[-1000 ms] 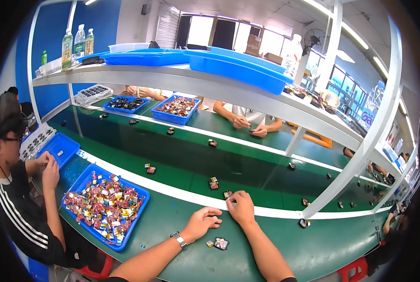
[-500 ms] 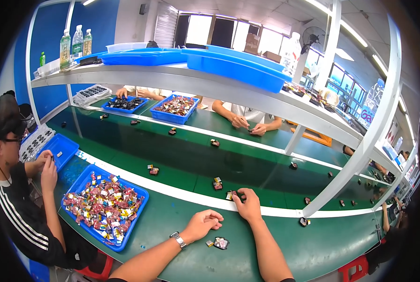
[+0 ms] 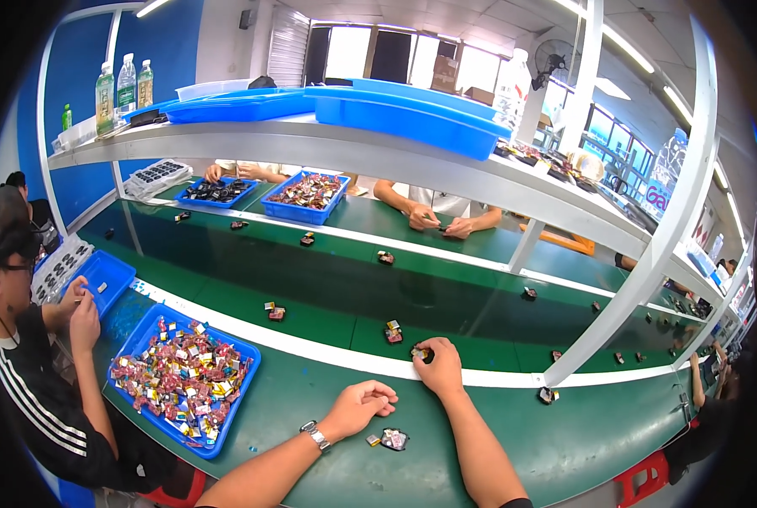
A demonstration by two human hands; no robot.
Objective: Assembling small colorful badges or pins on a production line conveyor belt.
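Component [image 3: 393,439] black-edged; tray [image 3: 235,415] blue; worktop [image 3: 298,394] green; shirt [image 3: 41,408] black, white-striped.

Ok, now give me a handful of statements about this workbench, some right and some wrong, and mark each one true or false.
1. The right hand is at a small assembly beside the white strip. True.
2. The silver watch is on the person's right wrist. False: it is on the left wrist.
3. The left hand is gripping a bottle. False: no object shows in its loosely curled fingers.
4. A dark-edged piece lies on the green bench, lower in the picture than both hands. True.
5. The nearest blue tray, heaped with parts, is on the person's right. False: it is on the left.
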